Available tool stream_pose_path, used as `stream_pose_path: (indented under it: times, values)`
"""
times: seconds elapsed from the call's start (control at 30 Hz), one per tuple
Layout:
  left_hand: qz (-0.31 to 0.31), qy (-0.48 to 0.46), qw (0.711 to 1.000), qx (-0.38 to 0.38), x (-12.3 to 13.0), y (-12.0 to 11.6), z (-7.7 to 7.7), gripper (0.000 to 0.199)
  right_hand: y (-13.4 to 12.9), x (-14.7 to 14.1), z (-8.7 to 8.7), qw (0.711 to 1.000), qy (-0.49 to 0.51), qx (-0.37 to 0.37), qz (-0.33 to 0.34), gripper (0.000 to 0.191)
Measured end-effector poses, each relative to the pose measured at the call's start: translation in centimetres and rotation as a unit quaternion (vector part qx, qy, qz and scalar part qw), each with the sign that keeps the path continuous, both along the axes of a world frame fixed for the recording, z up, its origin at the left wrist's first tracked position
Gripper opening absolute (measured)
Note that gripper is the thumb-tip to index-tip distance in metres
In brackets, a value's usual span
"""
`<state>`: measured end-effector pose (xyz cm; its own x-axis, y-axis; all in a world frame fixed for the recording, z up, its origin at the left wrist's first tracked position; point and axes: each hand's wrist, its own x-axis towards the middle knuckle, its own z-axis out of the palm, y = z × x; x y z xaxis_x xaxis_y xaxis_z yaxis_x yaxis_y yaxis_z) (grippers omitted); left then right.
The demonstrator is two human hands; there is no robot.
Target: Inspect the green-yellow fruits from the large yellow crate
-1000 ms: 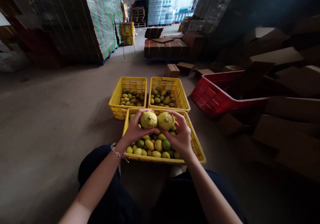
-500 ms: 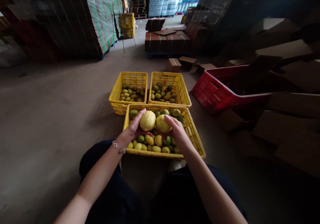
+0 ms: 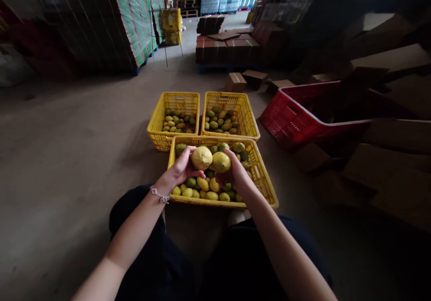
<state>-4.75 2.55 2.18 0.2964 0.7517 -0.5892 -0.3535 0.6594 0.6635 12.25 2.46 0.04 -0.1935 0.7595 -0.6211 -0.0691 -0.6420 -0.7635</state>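
Observation:
Above the near yellow crate (image 3: 266, 186), my left hand (image 3: 182, 166) is closed around a pale yellow lemon (image 3: 201, 158). My right hand (image 3: 235, 171) grips a second, slightly greener lemon (image 3: 221, 162). The two fruits are side by side and look to be touching. Below them, green and yellow lemons (image 3: 212, 196) lie spread over the bottom of the crate, partly hidden by my hands.
Two more yellow crates stand behind: a left one (image 3: 156, 130) and a right one (image 3: 247, 112), each with greenish fruit inside. A red crate (image 3: 286, 121) with cardboard is at the right. Small cartons (image 3: 235, 82) and a pallet of flat boxes (image 3: 229, 50) lie farther back.
The lemon in my right hand has turned somewhat, showing a different side. Both hands still hold their fruit, and the whole view has shifted slightly.

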Motion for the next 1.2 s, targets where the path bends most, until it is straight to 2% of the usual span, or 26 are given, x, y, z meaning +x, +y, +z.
stream_pose_path:
  times: [0.1,0.17,0.23,0.33,0.4,0.5,0.6,0.67,0.77,0.87,1.0,1.07,1.2]
  values:
    - [-0.019,-0.015,1.0,-0.01,-0.2,0.1,-0.7,0.05,0.2,0.0,-0.3,1.0,0.021,-0.007,-0.011,0.063]
    - [-0.023,-0.047,0.999,-0.018,-0.3,0.2,-1.2,0.049,0.2,-0.1,-0.5,0.999,0.026,0.014,-0.032,0.056]
    - [-0.014,-0.087,0.996,-0.024,-0.3,0.3,-1.5,0.04,0.2,-0.2,-0.6,0.996,0.013,0.07,-0.052,0.045]
    - [0.027,-0.129,0.991,-0.033,0.1,0.4,-1.8,0.025,-0.3,-0.1,-0.5,0.973,-0.063,0.213,-0.055,0.04]
    - [0.064,-0.137,0.988,-0.041,0.4,0.3,-1.9,0.019,-0.7,0.0,-0.2,0.939,-0.155,0.304,-0.035,0.043]
    - [0.093,-0.163,0.981,-0.041,0.6,0.1,-2.0,0.02,-1.3,0.1,0.4,0.86,-0.332,0.388,-0.012,0.046]
    - [0.08,-0.219,0.972,-0.003,0.7,-0.1,-2.0,0.035,-1.6,-0.2,0.5,0.782,-0.47,0.41,-0.016,0.048]
    - [0.068,-0.247,0.966,0.016,0.8,-0.3,-1.9,0.046,-1.7,-0.5,0.2,0.747,-0.516,0.419,-0.016,0.049]
    - [0.072,-0.27,0.96,0.009,1.1,-0.4,-2.0,0.051,-1.6,-0.8,-0.4,0.705,-0.56,0.434,-0.015,0.052]
    - [0.088,-0.284,0.955,-0.002,1.5,-0.6,-2.4,0.051,-1.3,-0.7,-0.8,0.697,-0.573,0.431,-0.007,0.053]
    - [0.091,-0.306,0.948,0.013,1.8,-0.7,-2.9,0.049,-1.0,-0.5,-1.2,0.736,-0.507,0.449,0.003,0.058]
    - [0.09,-0.314,0.945,0.008,1.9,-0.8,-3.1,0.046,-1.0,-0.4,-1.6,0.74,-0.459,0.491,0.0,0.056]
    - [0.093,-0.324,0.941,0.028,2.2,-0.6,-3.4,0.043,-1.3,-0.6,-2.4,0.692,-0.435,0.576,0.013,0.054]
